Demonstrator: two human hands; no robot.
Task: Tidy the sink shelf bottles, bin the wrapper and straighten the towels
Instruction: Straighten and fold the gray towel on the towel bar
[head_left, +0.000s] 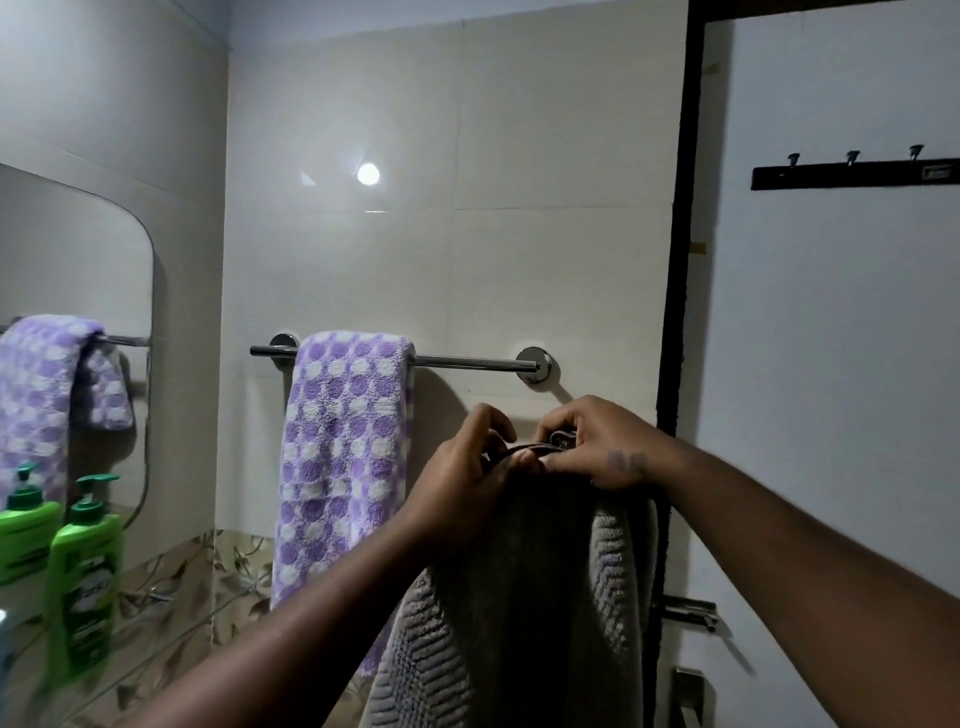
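Grey ribbed terry towel (524, 613) hangs below a small chrome wall ring (545, 446), right of the lilac-and-white spotted towel (343, 457) draped over the chrome wall rail (467, 360). Left hand (462, 488) and right hand (602, 447) both pinch the grey towel's top edge at the ring. Judgement: feed it through evenly, then level the hanging sides.

The purple-and-white dotted terry cloth towel (345, 457) looks soft and fluffy on the polished, mirror-bright chrome metal towel bar (467, 360), against glossy cream ceramic wall tiles (561, 270) that throw back a lamp's glare. The grey ribbed cloth towel (519, 623) has a coarse, raised chevron weave. The bright green plastic pump bottle (85, 577) is smooth and slightly shiny.
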